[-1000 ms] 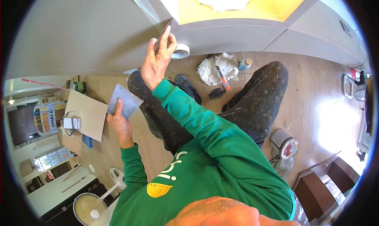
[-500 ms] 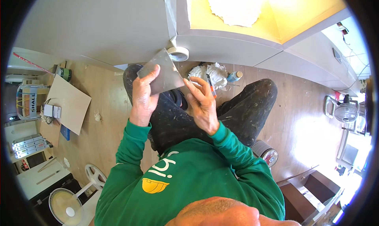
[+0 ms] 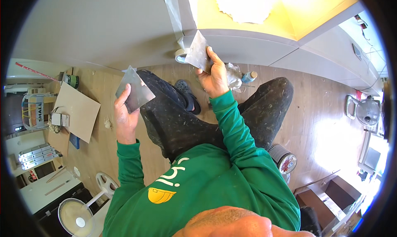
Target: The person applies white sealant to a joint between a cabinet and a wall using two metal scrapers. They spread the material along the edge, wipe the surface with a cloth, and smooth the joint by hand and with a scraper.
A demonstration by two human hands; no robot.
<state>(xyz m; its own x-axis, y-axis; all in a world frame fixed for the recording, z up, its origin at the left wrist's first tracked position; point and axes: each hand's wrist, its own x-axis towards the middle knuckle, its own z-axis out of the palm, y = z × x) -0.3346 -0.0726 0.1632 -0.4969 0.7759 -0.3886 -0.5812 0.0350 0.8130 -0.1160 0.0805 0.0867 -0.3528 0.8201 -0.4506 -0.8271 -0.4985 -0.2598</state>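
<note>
My left hand (image 3: 124,113) grips a flat grey metal filling blade (image 3: 135,93) and holds it out over my left knee. A second, lighter metal blade (image 3: 197,50) is in my right hand (image 3: 213,76), raised with its edge close to the grey wall corner (image 3: 182,26); whether it touches the wall is unclear. Green sleeves cover both of my arms, and my black paint-flecked trousers (image 3: 186,121) lie below the hands. A roll of masking tape (image 3: 180,55) lies on the floor just left of the right-hand blade.
A crumpled plastic bag (image 3: 234,77) and a bottle (image 3: 249,76) lie by the wall. Left on the wooden floor: a cardboard sheet (image 3: 76,108), a folded ladder (image 3: 37,154), a white fan (image 3: 80,218). A round tin (image 3: 283,158) stands by my right leg.
My hands, together on one blade half a second ago, have parted. The left stays low with one blade; the right has lifted a second blade toward the wall corner.
</note>
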